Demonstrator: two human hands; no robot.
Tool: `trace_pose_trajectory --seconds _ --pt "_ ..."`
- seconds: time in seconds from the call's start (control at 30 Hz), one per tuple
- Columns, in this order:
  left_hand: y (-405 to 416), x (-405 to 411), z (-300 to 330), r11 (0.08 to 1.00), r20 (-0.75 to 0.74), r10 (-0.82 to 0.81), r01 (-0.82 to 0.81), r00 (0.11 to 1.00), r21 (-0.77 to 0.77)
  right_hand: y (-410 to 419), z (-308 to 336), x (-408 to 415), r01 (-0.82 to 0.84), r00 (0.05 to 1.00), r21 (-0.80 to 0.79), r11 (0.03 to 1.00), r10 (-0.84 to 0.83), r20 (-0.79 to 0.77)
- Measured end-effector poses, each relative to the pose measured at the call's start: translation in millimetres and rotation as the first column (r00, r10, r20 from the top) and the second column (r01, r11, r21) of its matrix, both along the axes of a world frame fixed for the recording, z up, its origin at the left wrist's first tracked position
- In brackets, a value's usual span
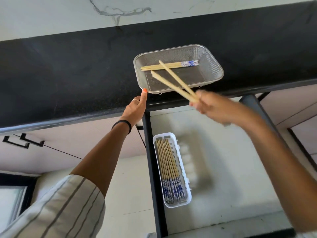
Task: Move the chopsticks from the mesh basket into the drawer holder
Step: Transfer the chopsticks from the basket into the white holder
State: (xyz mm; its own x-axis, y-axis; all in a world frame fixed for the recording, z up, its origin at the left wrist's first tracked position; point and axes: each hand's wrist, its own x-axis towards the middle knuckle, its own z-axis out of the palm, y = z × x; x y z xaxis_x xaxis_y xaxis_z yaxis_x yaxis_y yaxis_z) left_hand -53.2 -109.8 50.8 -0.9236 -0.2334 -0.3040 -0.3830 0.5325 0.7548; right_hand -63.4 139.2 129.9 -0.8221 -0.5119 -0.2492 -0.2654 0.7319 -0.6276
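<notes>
A metal mesh basket (211,66) sits on the black counter, near its front edge. A few chopsticks (171,65) with blue-and-white patterned ends lie across it. My right hand (214,107), blurred, grips a few chopsticks (173,82) by their patterned ends; their plain tips fan out over the basket. My left hand (135,109) rests at the counter's edge, one finger touching the basket's near left corner. Below, a white holder (184,179) in the open drawer has several chopsticks (169,170) lying side by side in it.
The open drawer (231,177) has a pale floor and a dark frame (154,169) along its left side. Cabinet fronts with black handles (24,141) lie left under the black counter (68,74). A marbled wall rises behind the counter.
</notes>
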Motion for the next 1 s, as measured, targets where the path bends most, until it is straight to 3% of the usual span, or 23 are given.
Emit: trace_pose_trajectory --seconds 0.13,0.23,0.4,0.6,0.87,1.0 --pt "-0.6 0.2 -5.2 1.000 -0.026 -0.008 0.008 1.000 -0.018 7.6 -58.1 70.5 0.158 0.916 -0.159 0.975 -0.085 0.392" --pt "-0.2 -0.4 -8.3 0.999 -0.035 -0.002 0.001 0.999 -0.036 -0.1 -109.8 112.1 0.264 0.846 -0.060 0.963 -0.201 0.494" --pt "0.2 -1.3 -8.7 0.998 -0.044 -0.016 0.013 0.999 -0.059 -31.2 -164.9 151.4 0.388 0.821 0.209 0.898 -0.439 0.365" --pt "-1.4 -0.9 -8.3 0.997 -0.024 -0.042 0.040 0.999 -0.058 -71.1 -186.1 155.7 0.422 0.860 0.334 0.843 -0.488 0.148" --pt "-1.7 1.9 -8.8 0.988 -0.068 -0.112 0.104 0.991 -0.115 -88.0 -209.8 155.3 0.381 0.921 0.452 0.807 -0.372 -0.113" --pt "-2.9 1.7 -9.0 0.995 -0.065 -0.080 0.076 0.995 -0.066 -89.8 -205.2 164.6 0.321 0.947 0.542 0.777 -0.254 -0.196"
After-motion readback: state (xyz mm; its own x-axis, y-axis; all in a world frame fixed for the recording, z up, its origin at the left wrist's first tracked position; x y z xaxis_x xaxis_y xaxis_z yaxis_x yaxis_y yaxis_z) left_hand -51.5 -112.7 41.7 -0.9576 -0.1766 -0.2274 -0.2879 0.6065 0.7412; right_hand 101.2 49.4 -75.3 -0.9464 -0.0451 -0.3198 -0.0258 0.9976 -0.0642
